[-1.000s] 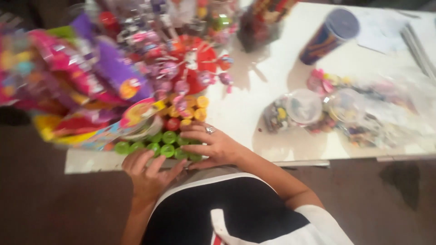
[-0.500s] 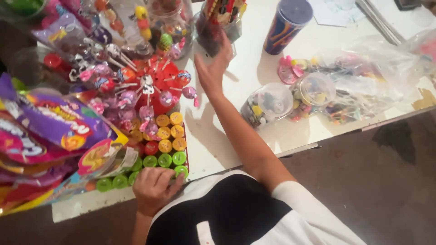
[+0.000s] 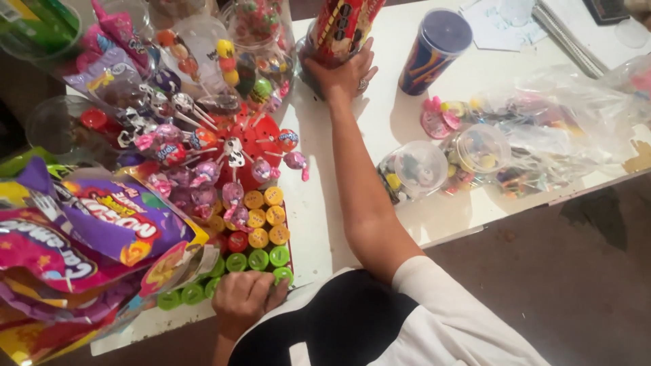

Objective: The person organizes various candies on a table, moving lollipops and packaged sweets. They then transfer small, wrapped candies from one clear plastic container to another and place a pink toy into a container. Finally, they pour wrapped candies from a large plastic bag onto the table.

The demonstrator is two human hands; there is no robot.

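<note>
Change: right hand [image 3: 342,71], earlier open in mid-air, now on the red packet [image 3: 342,27].
Right grip: arm outstretched, closed round packet, 12 o'clock on desk [image 3: 325,224].
Left grip: left hand [image 3: 244,303] curled, narrow, touching green caps [image 3: 258,259], 7 o'clock.

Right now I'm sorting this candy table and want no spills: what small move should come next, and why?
Probably lift the red candy package straight up before drawing it back. The right hand grips its lower end among crowded jars, with the lollipop stand close beside the arm. The left hand rests at the green-capped tubes.
</note>
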